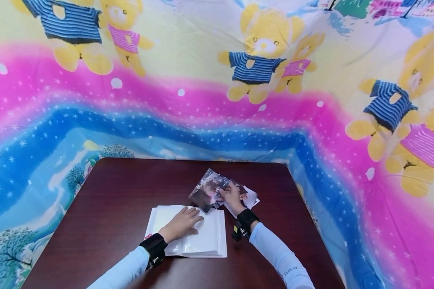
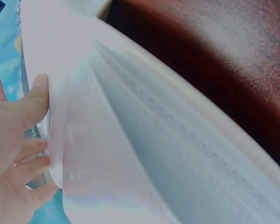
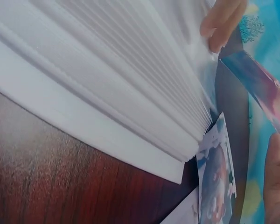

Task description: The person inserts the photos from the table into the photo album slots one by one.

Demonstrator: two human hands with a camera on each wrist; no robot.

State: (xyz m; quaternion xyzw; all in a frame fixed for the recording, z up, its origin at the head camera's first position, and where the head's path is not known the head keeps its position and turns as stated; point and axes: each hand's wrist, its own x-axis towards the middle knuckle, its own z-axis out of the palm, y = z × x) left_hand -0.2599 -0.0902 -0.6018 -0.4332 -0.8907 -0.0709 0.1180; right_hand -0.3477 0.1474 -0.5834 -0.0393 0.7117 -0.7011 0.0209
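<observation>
A photo album (image 1: 211, 235) lies open on the table, its white clear-sleeved pages fanned at the edge in the right wrist view. My left hand (image 1: 182, 224) rests on the open pages, fingers spread. In the left wrist view, that hand's thumb and fingers (image 2: 35, 100) touch a glossy sleeve page (image 2: 107, 172). Just beyond the album's top right corner, my right hand (image 1: 233, 197) pinches a printed photo (image 1: 205, 192). The right wrist view shows only part of this photo (image 3: 259, 84). Behind the right hand sit more photos (image 1: 251, 197), partly hidden.
The dark reddish-brown table (image 1: 126, 184) carries the album and the loose photos. A patterned cloth (image 1: 188, 104) with bears hangs around its back and sides. Another photo (image 3: 217, 175) lies close to the album's page edge in the right wrist view.
</observation>
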